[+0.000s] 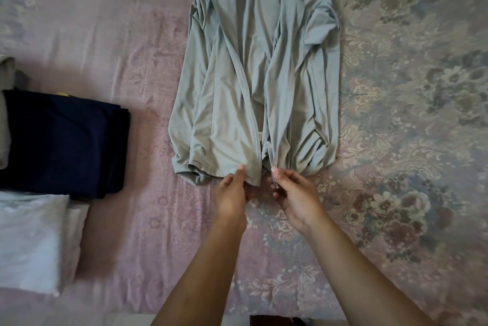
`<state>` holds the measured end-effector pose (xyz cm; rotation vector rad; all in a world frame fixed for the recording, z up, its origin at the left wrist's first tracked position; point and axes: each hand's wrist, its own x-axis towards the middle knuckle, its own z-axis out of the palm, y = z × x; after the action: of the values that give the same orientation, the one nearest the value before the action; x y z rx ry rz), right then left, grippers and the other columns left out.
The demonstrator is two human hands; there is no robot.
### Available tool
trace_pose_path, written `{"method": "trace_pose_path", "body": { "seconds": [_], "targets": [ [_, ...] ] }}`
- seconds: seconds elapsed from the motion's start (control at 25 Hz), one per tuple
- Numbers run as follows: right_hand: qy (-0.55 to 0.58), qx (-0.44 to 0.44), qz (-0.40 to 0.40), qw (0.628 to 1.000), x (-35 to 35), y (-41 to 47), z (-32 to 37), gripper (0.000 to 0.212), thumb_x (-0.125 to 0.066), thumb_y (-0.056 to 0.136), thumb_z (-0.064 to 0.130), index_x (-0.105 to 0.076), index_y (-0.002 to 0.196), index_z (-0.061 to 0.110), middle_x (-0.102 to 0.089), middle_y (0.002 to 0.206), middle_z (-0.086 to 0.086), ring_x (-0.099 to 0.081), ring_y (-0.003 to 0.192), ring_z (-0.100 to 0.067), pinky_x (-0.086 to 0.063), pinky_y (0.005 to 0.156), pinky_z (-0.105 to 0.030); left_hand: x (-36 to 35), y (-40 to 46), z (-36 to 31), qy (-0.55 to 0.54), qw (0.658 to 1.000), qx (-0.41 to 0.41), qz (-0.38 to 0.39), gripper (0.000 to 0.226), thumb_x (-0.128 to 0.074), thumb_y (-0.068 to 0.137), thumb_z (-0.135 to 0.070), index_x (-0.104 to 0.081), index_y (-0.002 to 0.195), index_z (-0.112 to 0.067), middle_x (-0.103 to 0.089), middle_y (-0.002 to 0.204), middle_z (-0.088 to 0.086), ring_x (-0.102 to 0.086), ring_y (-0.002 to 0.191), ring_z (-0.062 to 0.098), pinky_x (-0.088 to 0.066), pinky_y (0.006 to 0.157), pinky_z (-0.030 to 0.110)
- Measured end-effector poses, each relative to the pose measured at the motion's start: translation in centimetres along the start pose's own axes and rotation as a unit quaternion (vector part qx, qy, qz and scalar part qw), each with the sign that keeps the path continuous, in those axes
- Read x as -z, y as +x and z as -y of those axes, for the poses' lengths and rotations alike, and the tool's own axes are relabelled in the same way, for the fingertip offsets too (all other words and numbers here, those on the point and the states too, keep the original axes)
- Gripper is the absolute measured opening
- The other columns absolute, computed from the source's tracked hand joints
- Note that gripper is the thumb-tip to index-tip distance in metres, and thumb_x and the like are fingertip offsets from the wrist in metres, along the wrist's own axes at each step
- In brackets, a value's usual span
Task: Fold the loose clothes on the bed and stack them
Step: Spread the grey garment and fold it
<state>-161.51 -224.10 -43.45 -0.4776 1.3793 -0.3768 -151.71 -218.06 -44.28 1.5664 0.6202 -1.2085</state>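
Note:
A pale grey-green zip-front jacket (253, 75) lies spread lengthwise on the bed, its front open and its collar at the far end. My left hand (233, 191) pinches the bottom corner of the left front panel. My right hand (293, 191) pinches the bottom corner of the right front panel at the zipper's end. The two hands are close together at the near hem. To the left a folded navy garment (66, 141) lies on the bed, with a folded white garment (31, 241) in front of it.
The bed is covered by a pink floral bedspread (396, 141). A bit of olive-grey cloth (5, 104) shows at the far left edge behind the navy garment. A dark object (277, 321) peeks in at the bottom edge.

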Motion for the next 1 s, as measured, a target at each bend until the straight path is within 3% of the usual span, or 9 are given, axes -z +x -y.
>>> {"method": "trace_pose_path", "body": {
  "seconds": [0.2,0.36,0.44,0.52,0.64,0.76,0.88,1.0],
  "targets": [
    [0.073,0.008,0.027,0.997,0.3,-0.5,-1.4,0.021,-0.055,0.087,-0.009,-0.066,0.097,0.005,-0.071,0.08,-0.009,-0.066,0.07,-0.016,-0.057,0.064,-0.023,0.3,-0.4,0.7,-0.013,0.997,-0.017,0.069,0.013,-0.065,0.085,0.002,-0.057,0.076,-0.002,-0.066,0.072,0.014,-0.065,0.059,0.021,-0.056,0.058,0.026],
    [0.175,0.034,0.009,0.984,0.3,-1.0,-2.7,0.023,-0.058,0.082,-0.011,-0.058,0.102,-0.001,-0.071,0.081,-0.011,-0.069,0.07,-0.017,-0.058,0.065,-0.024,1.0,0.3,0.7,0.035,0.992,-0.028,0.116,0.012,-0.067,0.083,0.001,-0.06,0.073,0.0,-0.067,0.073,0.014,-0.065,0.068,0.021,-0.055,0.073,0.031],
    [0.201,0.035,0.001,0.979,0.2,-1.3,-3.2,0.011,-0.06,0.082,-0.007,-0.065,0.09,-0.003,-0.072,0.077,-0.01,-0.07,0.07,-0.015,-0.056,0.063,-0.021,1.5,0.6,0.4,0.067,0.986,-0.049,0.148,0.007,-0.068,0.083,-0.002,-0.063,0.081,0.002,-0.067,0.078,0.014,-0.064,0.072,0.021,-0.055,0.076,0.032],
    [0.185,0.031,-0.011,0.982,0.2,-1.5,-3.5,0.006,-0.064,0.079,0.001,-0.07,0.079,0.003,-0.072,0.073,-0.008,-0.069,0.066,-0.015,-0.055,0.058,-0.02,2.0,0.9,0.0,0.092,0.98,-0.082,0.158,0.008,-0.07,0.082,-0.004,-0.064,0.08,0.0,-0.068,0.075,0.011,-0.065,0.068,0.019,-0.057,0.07,0.028],
    [0.098,0.071,-0.041,0.992,-0.1,-1.1,-4.3,0.01,-0.071,0.072,0.01,-0.07,0.082,0.011,-0.07,0.069,-0.003,-0.06,0.058,-0.012,-0.05,0.051,-0.019,2.6,1.5,-0.2,0.104,0.973,-0.119,0.169,0.009,-0.072,0.079,-0.005,-0.066,0.074,-0.006,-0.07,0.07,0.007,-0.067,0.068,0.019,-0.057,0.067,0.027],
    [0.056,0.153,-0.025,0.986,-0.7,0.3,-5.5,0.012,-0.069,0.081,0.004,-0.072,0.083,0.015,-0.074,0.077,-0.004,-0.068,0.069,-0.013,-0.053,0.061,-0.018,2.2,2.8,0.1,0.11,0.965,-0.149,0.187,0.005,-0.074,0.078,-0.01,-0.072,0.076,-0.006,-0.073,0.081,0.015,-0.07,0.078,0.027,-0.058,0.076,0.033],
    [-0.036,0.265,-0.048,0.962,-1.1,1.6,-6.6,0.013,-0.071,0.081,0.007,-0.069,0.088,0.018,-0.073,0.079,0.003,-0.07,0.076,-0.009,-0.051,0.064,-0.013,1.8,3.9,0.0,0.118,0.95,-0.184,0.224,0.006,-0.076,0.072,-0.013,-0.076,0.074,-0.007,-0.073,0.081,0.015,-0.071,0.078,0.025,-0.059,0.074,0.031],
    [0.008,0.322,-0.053,0.945,-1.5,3.1,-7.3,0.023,-0.076,0.074,0.007,-0.058,0.085,0.017,-0.069,0.07,0.0,-0.066,0.064,-0.009,-0.05,0.059,-0.016,1.2,5.0,-0.2,0.118,0.933,-0.236,0.243,0.007,-0.078,0.066,-0.013,-0.074,0.066,-0.007,-0.071,0.071,0.016,-0.069,0.064,0.026,-0.059,0.058,0.033]
  ]
}}
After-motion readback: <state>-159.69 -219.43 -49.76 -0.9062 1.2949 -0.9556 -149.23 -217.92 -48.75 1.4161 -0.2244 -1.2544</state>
